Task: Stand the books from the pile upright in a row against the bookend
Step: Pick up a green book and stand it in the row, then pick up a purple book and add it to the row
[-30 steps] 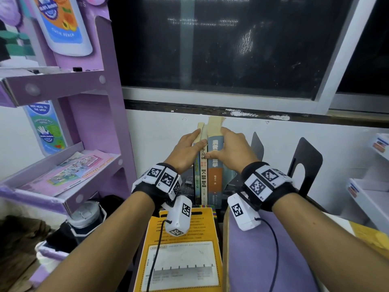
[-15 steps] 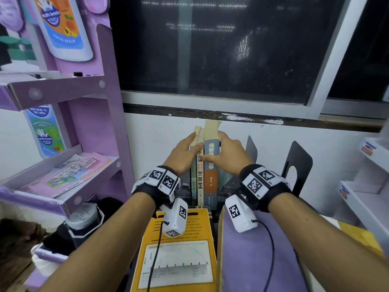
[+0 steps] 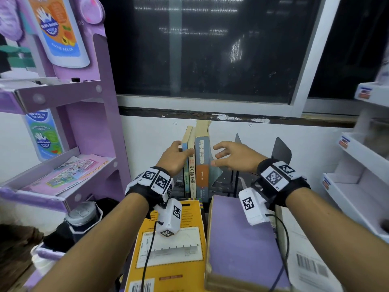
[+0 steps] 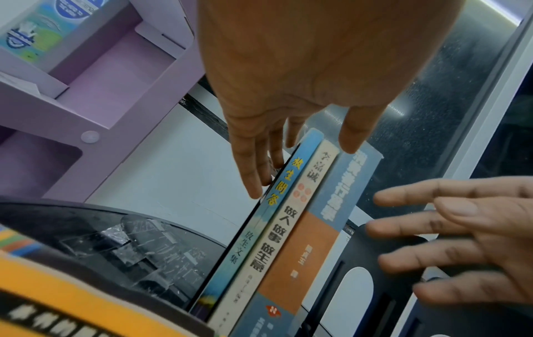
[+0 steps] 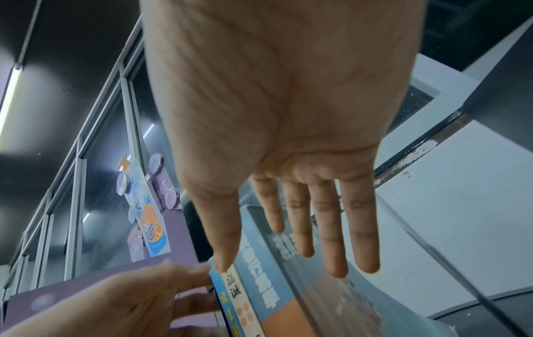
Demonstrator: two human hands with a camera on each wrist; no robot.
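Three books stand upright in a row vs the white wall under the window. Landmark = the grey-orange book (image 3: 202, 163), widest of the three.

Touching its left side: a cream-spine book (image 3: 192, 165), then a thin blue-spine book (image 3: 185, 165) at the far left end. All three upright, spines facing out.

Left hand (image 3: 173, 155) is at the left end of the row: fingers straight along the blue book's outer cover, thumb across the spine tops toward the grey-orange book. Fingers flat, not curled; it presses/steadies the row.

Right hand (image 3: 233, 157) is just right of the grey-orange book, fingers spread and relaxed, holding nothing. In the wrist views there's a gap btw. its fingertips and the book. A loose teal cover flap hangs at the book's right side, under this hand.

Black metal bookend (image 3: 281, 151) stands further right of the grey-orange book, behind the right wrist, w/ a second thin black plate nearer the book.

In front of the grey-orange book, lying flat: a yellow book (image 3: 168, 249) to the left, a purple book (image 3: 242, 245) to the right.

Far left of the row: a purple shelf unit (image 3: 90, 127).
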